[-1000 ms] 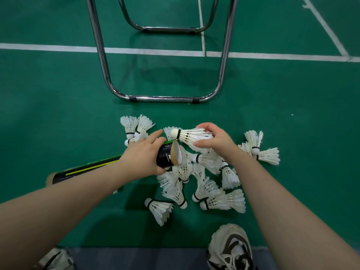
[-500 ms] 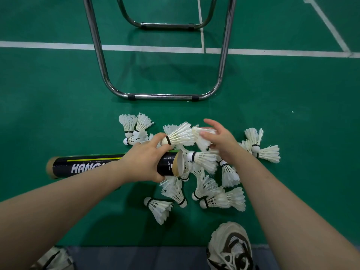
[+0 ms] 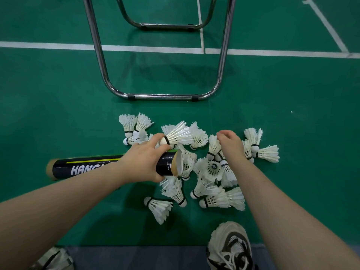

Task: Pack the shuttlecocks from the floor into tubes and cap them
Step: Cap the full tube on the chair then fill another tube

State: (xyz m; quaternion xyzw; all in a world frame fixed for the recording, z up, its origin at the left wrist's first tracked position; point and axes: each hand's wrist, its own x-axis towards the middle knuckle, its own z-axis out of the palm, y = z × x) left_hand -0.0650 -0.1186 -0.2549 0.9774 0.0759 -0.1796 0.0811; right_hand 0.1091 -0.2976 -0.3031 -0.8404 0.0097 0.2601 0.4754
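A black shuttlecock tube (image 3: 87, 167) with white lettering lies sideways just above the green floor, its open end (image 3: 178, 162) facing right. My left hand (image 3: 143, 160) grips it near that end. One white shuttlecock (image 3: 178, 134) lies on top of the hand, its cork between my index finger and thumb and its feathers pointing right. My right hand (image 3: 230, 144) hovers over the pile of several loose shuttlecocks (image 3: 212, 170), fingers loosely curled downward; I see nothing held in it. The tube's cap is not in view.
A chrome chair frame (image 3: 163, 97) stands on the floor just beyond the pile. White court lines (image 3: 58, 45) cross the far floor. My shoes (image 3: 231, 248) sit at the bottom edge, the right one close to the nearest shuttlecocks (image 3: 159, 208).
My right hand let go of the shuttlecock it carried to the tube and moved right over the pile. That shuttlecock now rests at my left fingers. The tube stayed roughly level.
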